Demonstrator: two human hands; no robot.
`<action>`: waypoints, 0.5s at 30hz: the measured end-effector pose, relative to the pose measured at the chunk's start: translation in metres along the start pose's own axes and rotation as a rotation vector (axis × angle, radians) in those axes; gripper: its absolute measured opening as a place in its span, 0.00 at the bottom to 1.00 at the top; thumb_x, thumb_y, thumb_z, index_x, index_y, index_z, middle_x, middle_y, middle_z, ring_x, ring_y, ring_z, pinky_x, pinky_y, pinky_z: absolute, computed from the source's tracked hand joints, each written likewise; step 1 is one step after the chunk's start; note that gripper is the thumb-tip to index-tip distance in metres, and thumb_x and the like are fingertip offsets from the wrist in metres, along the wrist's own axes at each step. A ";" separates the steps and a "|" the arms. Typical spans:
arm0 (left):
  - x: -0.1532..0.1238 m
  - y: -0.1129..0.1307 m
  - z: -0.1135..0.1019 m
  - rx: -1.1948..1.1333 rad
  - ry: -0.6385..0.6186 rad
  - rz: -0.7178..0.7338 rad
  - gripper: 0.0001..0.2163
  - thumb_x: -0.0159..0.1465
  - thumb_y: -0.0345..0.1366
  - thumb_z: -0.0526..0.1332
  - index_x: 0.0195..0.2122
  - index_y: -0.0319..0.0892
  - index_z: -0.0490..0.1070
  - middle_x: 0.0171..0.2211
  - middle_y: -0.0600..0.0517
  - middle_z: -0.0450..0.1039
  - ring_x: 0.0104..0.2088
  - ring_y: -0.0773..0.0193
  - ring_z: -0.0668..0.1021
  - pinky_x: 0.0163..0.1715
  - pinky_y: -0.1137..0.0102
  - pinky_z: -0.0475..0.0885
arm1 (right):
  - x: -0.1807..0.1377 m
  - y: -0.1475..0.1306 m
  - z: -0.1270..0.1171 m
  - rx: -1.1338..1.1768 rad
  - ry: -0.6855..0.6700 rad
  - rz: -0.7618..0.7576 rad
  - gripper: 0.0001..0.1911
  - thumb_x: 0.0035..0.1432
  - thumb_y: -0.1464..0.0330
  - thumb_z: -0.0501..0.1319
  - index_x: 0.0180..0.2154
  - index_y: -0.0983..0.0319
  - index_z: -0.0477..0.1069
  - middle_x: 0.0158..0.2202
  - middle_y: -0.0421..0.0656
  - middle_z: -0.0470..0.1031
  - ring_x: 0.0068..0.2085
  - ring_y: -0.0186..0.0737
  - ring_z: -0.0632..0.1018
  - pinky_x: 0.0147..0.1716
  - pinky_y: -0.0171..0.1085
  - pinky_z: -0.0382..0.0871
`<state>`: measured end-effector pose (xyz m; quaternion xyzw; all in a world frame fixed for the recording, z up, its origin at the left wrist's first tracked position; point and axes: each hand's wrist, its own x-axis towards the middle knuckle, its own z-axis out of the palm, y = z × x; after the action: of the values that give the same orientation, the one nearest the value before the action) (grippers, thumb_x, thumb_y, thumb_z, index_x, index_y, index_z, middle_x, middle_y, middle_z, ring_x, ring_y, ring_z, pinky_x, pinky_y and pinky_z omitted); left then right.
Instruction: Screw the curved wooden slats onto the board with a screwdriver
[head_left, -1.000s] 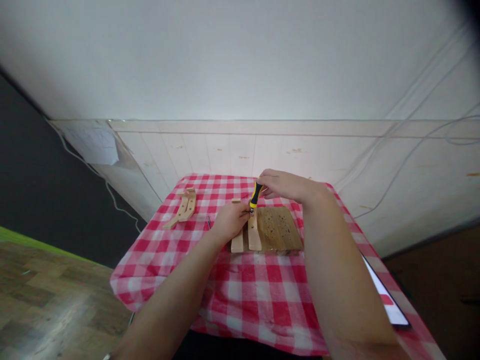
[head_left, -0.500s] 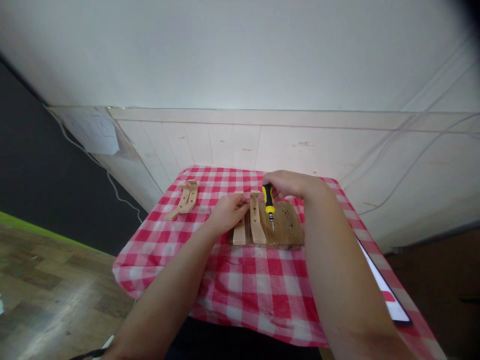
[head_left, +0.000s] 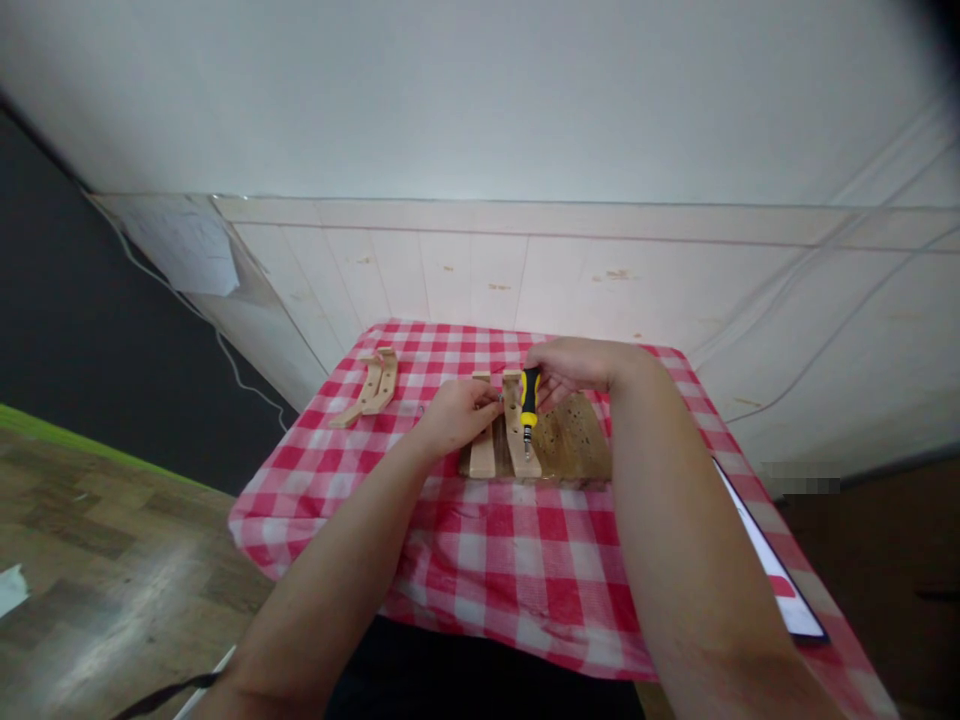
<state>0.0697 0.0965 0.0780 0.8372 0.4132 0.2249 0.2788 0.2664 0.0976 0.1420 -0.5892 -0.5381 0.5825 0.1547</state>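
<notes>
A yellow-and-black screwdriver (head_left: 529, 398) is gripped in my right hand (head_left: 574, 368), its metal tip pointing down over the right-hand pale wooden bracket (head_left: 523, 445). That bracket lies on a brown wooden board (head_left: 577, 440) marked with many small holes. Over the left-hand wooden bracket (head_left: 483, 460), my left hand (head_left: 461, 415) is closed with thumb and fingertips together. A tiny shiny bit shows at those fingertips, too small to name. Dark holes run along the brackets.
Two more pale wooden brackets (head_left: 377, 385) lie together at the table's far left. A red-and-white checked cloth (head_left: 517, 560) covers the table. A tablet-like flat screen (head_left: 772, 570) lies along the right edge. A panelled wall (head_left: 450, 275) stands behind.
The screwdriver has shifted left, its tip going from above the bare board to above the right-hand bracket. My left hand has edged slightly right. The whole view has tilted a little.
</notes>
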 end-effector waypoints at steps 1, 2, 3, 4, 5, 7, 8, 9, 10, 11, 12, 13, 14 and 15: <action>0.000 0.000 0.000 0.002 0.003 0.006 0.10 0.61 0.36 0.58 0.35 0.40 0.78 0.30 0.51 0.77 0.30 0.66 0.76 0.29 0.74 0.68 | 0.000 0.000 0.000 0.005 0.004 -0.001 0.06 0.51 0.66 0.56 0.27 0.61 0.67 0.28 0.49 0.79 0.35 0.44 0.81 0.37 0.40 0.77; 0.000 0.000 0.000 0.006 0.008 0.011 0.09 0.61 0.36 0.58 0.35 0.40 0.77 0.30 0.51 0.77 0.30 0.66 0.76 0.29 0.74 0.68 | 0.000 0.000 0.000 0.009 0.007 0.001 0.06 0.51 0.66 0.56 0.27 0.61 0.67 0.28 0.48 0.79 0.35 0.44 0.81 0.37 0.40 0.77; 0.001 0.000 0.000 0.011 0.012 0.015 0.09 0.61 0.36 0.58 0.35 0.40 0.77 0.31 0.50 0.77 0.30 0.66 0.76 0.29 0.74 0.68 | 0.000 0.000 0.000 0.014 0.007 0.004 0.05 0.51 0.66 0.56 0.27 0.61 0.66 0.28 0.48 0.79 0.35 0.44 0.81 0.37 0.40 0.77; 0.001 0.000 -0.001 0.016 0.015 0.018 0.09 0.61 0.36 0.58 0.34 0.40 0.77 0.31 0.50 0.77 0.31 0.66 0.76 0.29 0.74 0.68 | -0.001 0.000 0.001 0.019 0.003 0.010 0.05 0.51 0.66 0.56 0.27 0.61 0.66 0.28 0.48 0.79 0.34 0.44 0.81 0.37 0.40 0.77; 0.001 0.000 -0.001 0.020 0.016 0.020 0.09 0.61 0.35 0.58 0.34 0.40 0.77 0.31 0.50 0.77 0.31 0.66 0.76 0.29 0.74 0.68 | -0.001 -0.001 0.001 0.025 -0.003 0.015 0.05 0.51 0.67 0.55 0.27 0.61 0.66 0.28 0.48 0.79 0.34 0.44 0.81 0.37 0.40 0.77; 0.002 0.000 -0.001 0.024 0.015 0.019 0.09 0.61 0.34 0.58 0.34 0.40 0.77 0.31 0.51 0.77 0.31 0.66 0.76 0.29 0.75 0.68 | -0.003 -0.002 0.003 0.034 -0.011 0.030 0.05 0.51 0.68 0.55 0.27 0.61 0.67 0.28 0.48 0.79 0.33 0.44 0.81 0.37 0.40 0.77; 0.002 0.000 -0.001 0.021 0.013 0.017 0.08 0.61 0.34 0.58 0.35 0.40 0.77 0.32 0.51 0.77 0.32 0.66 0.76 0.29 0.75 0.68 | -0.004 -0.002 0.003 0.038 -0.013 0.035 0.05 0.51 0.68 0.55 0.28 0.62 0.67 0.28 0.48 0.79 0.33 0.43 0.81 0.37 0.40 0.77; 0.002 0.000 -0.001 0.014 0.011 0.015 0.08 0.60 0.34 0.58 0.35 0.40 0.77 0.32 0.51 0.77 0.32 0.66 0.76 0.29 0.75 0.68 | -0.005 -0.002 0.004 0.042 -0.015 0.036 0.05 0.51 0.68 0.55 0.28 0.62 0.68 0.28 0.48 0.79 0.32 0.43 0.81 0.37 0.40 0.77; 0.002 -0.001 -0.001 0.006 0.009 0.014 0.08 0.60 0.33 0.58 0.35 0.40 0.77 0.32 0.51 0.78 0.32 0.66 0.76 0.30 0.75 0.68 | -0.005 -0.003 0.004 0.045 -0.015 0.034 0.06 0.51 0.68 0.55 0.28 0.62 0.68 0.28 0.49 0.79 0.32 0.43 0.80 0.36 0.40 0.77; 0.003 -0.001 0.000 -0.002 0.007 0.016 0.08 0.60 0.33 0.58 0.35 0.40 0.77 0.32 0.51 0.78 0.31 0.66 0.76 0.30 0.75 0.68 | -0.006 -0.003 0.004 0.050 -0.015 0.028 0.06 0.51 0.68 0.55 0.28 0.62 0.69 0.28 0.49 0.79 0.32 0.43 0.80 0.36 0.40 0.77; 0.003 -0.001 0.000 -0.006 0.006 0.018 0.09 0.60 0.33 0.58 0.35 0.39 0.77 0.32 0.51 0.78 0.31 0.66 0.76 0.30 0.75 0.68 | -0.006 -0.003 0.005 0.056 -0.015 0.021 0.06 0.51 0.68 0.55 0.28 0.62 0.69 0.28 0.49 0.80 0.32 0.43 0.80 0.35 0.40 0.77; 0.003 -0.002 0.000 -0.007 0.006 0.020 0.09 0.60 0.33 0.58 0.35 0.39 0.77 0.32 0.51 0.78 0.31 0.66 0.76 0.30 0.75 0.68 | -0.006 -0.003 0.005 0.062 -0.014 0.013 0.06 0.51 0.68 0.55 0.28 0.62 0.69 0.29 0.49 0.80 0.31 0.43 0.80 0.35 0.40 0.77; 0.003 -0.002 0.000 -0.006 0.006 0.022 0.09 0.60 0.33 0.58 0.35 0.40 0.77 0.32 0.51 0.78 0.31 0.66 0.76 0.29 0.75 0.68 | -0.007 -0.003 0.005 0.064 -0.011 0.009 0.06 0.51 0.68 0.56 0.27 0.62 0.70 0.28 0.49 0.80 0.31 0.43 0.80 0.35 0.39 0.77; 0.003 -0.002 0.000 -0.005 0.006 0.023 0.09 0.60 0.33 0.58 0.35 0.40 0.77 0.32 0.51 0.78 0.31 0.66 0.76 0.29 0.75 0.68 | -0.007 -0.004 0.005 0.063 -0.010 0.011 0.06 0.51 0.68 0.56 0.27 0.62 0.70 0.28 0.49 0.79 0.31 0.43 0.80 0.34 0.39 0.77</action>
<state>0.0700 0.1001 0.0770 0.8404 0.4039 0.2317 0.2773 0.2622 0.0905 0.1475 -0.5842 -0.5170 0.6029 0.1673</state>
